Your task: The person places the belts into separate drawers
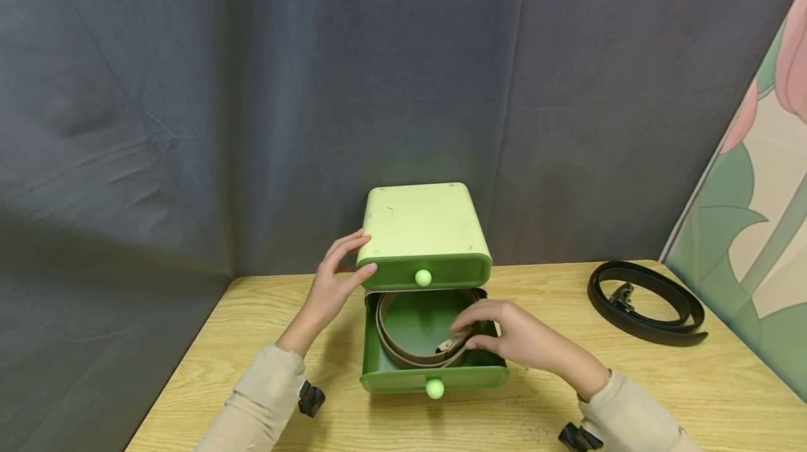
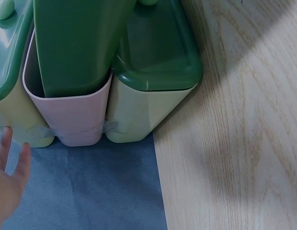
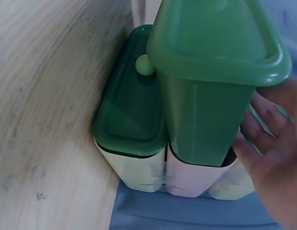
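A small drawer cabinet [image 1: 419,221] with a pale yellow-green top stands on the table, its middle drawer [image 1: 403,383] pulled out. Inside that drawer lies a coiled brown belt [image 1: 403,357]. My right hand [image 1: 520,336] reaches over the drawer's right wall and pinches the belt near its end between thumb and fingers. With fingers spread, my left hand [image 1: 330,287] rests on the cabinet's upper left side, thumb by the front of the closed top drawer [image 1: 454,270]. Both wrist views show the pink middle section [image 2: 74,117] with the drawer out; its walls hide the belt there.
A coiled black belt [image 1: 656,333] with a metal buckle lies at the right on the wooden table [image 1: 542,417]. Grey-blue cloth [image 1: 378,73] hangs behind, and a flower-patterned panel [image 1: 731,228] borders the right side. Round pale green knobs [image 1: 435,388] stick out from the drawer fronts.
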{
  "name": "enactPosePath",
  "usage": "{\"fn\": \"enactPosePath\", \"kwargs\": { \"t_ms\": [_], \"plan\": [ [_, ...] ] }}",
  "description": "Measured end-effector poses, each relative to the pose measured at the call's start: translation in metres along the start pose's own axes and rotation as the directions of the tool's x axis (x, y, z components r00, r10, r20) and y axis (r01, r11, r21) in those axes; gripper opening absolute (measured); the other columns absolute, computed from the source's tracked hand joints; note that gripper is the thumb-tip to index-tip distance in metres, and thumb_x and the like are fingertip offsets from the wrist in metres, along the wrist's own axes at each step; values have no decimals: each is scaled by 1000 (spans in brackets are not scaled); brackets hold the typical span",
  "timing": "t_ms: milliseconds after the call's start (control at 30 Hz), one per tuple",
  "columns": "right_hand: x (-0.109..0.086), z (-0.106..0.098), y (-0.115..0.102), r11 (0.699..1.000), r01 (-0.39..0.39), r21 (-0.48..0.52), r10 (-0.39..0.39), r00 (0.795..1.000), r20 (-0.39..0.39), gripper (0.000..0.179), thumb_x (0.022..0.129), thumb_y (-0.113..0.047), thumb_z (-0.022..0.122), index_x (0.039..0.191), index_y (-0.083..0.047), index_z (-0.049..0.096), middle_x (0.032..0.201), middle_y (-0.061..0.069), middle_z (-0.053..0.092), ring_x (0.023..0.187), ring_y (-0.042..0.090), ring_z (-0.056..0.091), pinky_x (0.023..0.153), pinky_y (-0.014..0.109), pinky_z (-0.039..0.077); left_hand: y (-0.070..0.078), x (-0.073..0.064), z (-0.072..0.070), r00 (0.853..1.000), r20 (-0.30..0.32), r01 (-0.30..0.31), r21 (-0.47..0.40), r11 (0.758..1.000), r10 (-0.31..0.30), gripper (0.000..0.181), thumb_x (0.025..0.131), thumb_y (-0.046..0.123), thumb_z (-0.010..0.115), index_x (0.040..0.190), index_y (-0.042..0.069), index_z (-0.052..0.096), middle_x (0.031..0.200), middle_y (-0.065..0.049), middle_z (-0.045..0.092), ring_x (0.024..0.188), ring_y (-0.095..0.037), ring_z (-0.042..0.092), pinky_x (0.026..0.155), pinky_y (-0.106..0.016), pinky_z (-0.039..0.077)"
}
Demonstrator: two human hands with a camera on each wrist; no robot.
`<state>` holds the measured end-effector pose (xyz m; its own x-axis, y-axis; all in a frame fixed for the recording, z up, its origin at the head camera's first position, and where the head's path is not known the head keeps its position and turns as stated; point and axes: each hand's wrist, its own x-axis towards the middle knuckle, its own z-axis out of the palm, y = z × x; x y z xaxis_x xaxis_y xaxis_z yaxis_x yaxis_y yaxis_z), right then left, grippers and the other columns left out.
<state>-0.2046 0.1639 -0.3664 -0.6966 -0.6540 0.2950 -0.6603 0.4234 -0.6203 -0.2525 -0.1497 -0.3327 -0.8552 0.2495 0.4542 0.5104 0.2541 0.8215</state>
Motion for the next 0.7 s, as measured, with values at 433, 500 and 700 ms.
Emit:
{"fn": "enactPosePath", "kwargs": {
  "t_ms": [433, 500, 700],
  "plan": [
    [-34, 17, -18, 992, 72, -104, -108, 911, -399, 30, 83, 0, 77, 110, -11, 74, 108, -3, 72, 101, 13, 66, 92, 16, 46, -1, -1, 0, 1000, -3, 0, -3, 1000, 0, 47, 95, 8, 66, 140, 2, 53, 154, -14, 37, 135, -33, 38, 96, -53, 38],
    [-37, 19, -20, 992, 68, -102, -107, 885, -452, 32, 81, 3, 78, 109, -11, 74, 106, -3, 72, 100, 12, 66, 93, 13, 44, -1, -1, 1, 1000, -6, 1, -2, 1000, -1, 47, 95, 8, 66, 140, 2, 53, 153, -14, 37, 135, -33, 38, 96, -52, 38],
    [-47, 28, -23, 997, 20, -71, -56, 830, -555, 35, 80, 6, 78, 108, -14, 74, 106, -3, 71, 98, 8, 65, 86, 14, 47, -1, -1, 1, 1000, -9, 4, -9, 1000, -4, 47, 95, 9, 66, 140, 2, 54, 153, -13, 38, 135, -33, 39, 96, -56, 37]
  ]
}}
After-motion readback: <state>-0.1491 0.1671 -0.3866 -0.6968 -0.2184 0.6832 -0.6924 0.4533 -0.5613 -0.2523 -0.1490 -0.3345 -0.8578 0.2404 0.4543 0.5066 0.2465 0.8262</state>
